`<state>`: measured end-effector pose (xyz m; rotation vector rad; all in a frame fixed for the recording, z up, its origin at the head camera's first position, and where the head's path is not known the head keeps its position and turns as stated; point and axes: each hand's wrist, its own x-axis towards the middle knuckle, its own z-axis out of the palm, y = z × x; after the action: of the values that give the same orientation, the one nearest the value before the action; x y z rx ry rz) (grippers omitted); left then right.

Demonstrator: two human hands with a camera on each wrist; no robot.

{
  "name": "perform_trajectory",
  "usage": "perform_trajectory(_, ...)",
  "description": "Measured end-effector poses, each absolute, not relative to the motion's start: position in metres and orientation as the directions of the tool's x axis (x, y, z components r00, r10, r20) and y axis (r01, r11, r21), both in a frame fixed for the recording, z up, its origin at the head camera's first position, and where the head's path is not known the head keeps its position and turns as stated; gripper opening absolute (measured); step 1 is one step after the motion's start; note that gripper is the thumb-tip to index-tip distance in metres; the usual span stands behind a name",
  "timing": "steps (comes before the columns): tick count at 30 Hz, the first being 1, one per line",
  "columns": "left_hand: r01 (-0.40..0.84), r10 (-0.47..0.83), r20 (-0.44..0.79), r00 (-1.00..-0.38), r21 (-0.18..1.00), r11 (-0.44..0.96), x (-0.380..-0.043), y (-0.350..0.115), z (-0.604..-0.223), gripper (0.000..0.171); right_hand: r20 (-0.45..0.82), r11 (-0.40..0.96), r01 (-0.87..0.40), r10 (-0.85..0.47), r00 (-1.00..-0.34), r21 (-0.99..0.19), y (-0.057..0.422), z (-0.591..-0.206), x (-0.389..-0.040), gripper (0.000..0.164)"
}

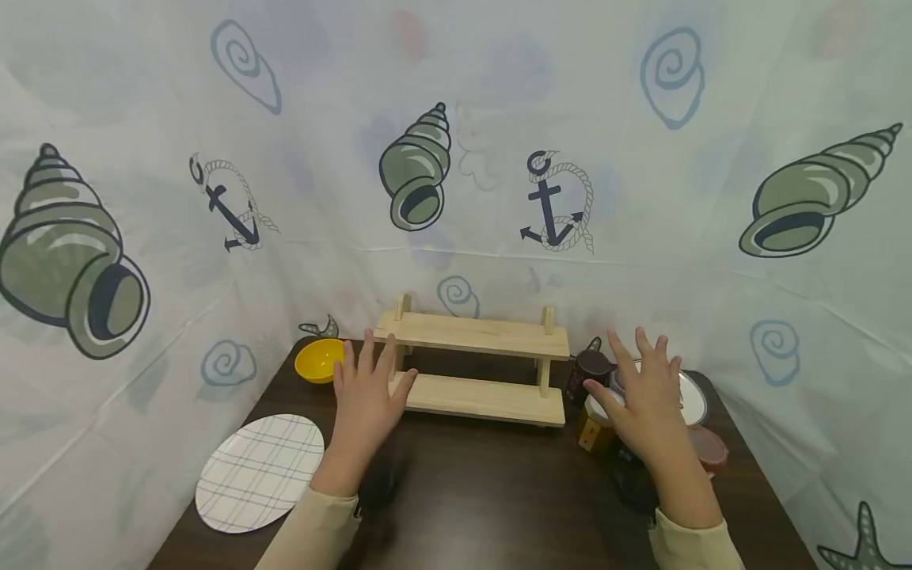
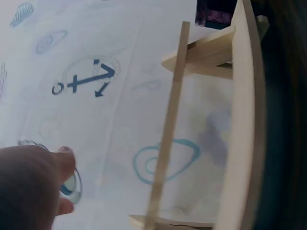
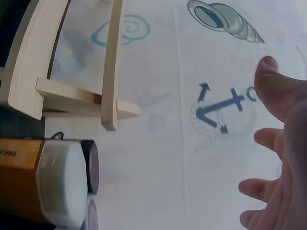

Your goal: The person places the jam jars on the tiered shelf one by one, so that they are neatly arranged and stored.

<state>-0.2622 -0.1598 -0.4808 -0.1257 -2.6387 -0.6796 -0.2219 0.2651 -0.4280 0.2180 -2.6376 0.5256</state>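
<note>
Both hands are raised over the dark table with fingers spread, holding nothing. In the head view my left hand (image 1: 366, 404) overlaps the left end of a two-tier wooden shelf (image 1: 484, 400), near a yellow bowl (image 1: 318, 361). My right hand (image 1: 650, 404) is above a group of jars at the shelf's right. Among them are a jar with a white lid and amber contents (image 1: 594, 427) and a dark jar (image 1: 590, 372). The right wrist view shows the white-lidded jar (image 3: 62, 182) beside the shelf (image 3: 29, 62), with the right fingers (image 3: 268, 141) apart from both.
A white checked oval placemat (image 1: 260, 473) lies at the table's left edge. Behind the right hand are a white plate (image 1: 693, 400) and a container with a reddish lid (image 1: 708, 447). A patterned cloth (image 1: 484, 269) hangs around the table's back and sides.
</note>
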Motion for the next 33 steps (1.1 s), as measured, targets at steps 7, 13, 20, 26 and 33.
perform_trajectory(7, 0.174, -0.098, 0.394, -0.914, 0.599, 0.782, -0.259, -0.16, -0.505, 0.076, 0.539, 0.904, -0.229, 0.002, -0.843, -0.361, 0.287, -0.429, -0.2, 0.085)
perform_trajectory(13, 0.155, -0.177, 0.345, -0.922, 0.746, 0.647, -0.25, -0.16, -0.534, 0.073, 0.577, 0.879, -0.236, 0.052, -0.815, -0.413, 0.307, -0.437, -0.188, 0.081)
perform_trajectory(20, 0.128, -0.277, 0.297, -0.914, 0.857, 0.5, -0.245, -0.159, -0.577, 0.077, 0.644, 0.806, -0.292, 0.138, -0.753, -0.515, 0.322, -0.446, -0.18, 0.072)
perform_trajectory(26, 0.076, -0.353, 0.222, -0.909, 0.921, 0.383, -0.249, -0.158, -0.607, 0.087, 0.641, 0.705, -0.306, 0.27, -0.718, -0.64, 0.337, -0.455, -0.173, 0.073)
perform_trajectory(33, 0.05, -0.353, 0.173, -0.92, 0.942, 0.332, -0.263, -0.161, -0.614, 0.101, 0.567, 0.686, -0.182, 0.39, -0.726, -0.705, 0.361, -0.467, -0.175, 0.079)
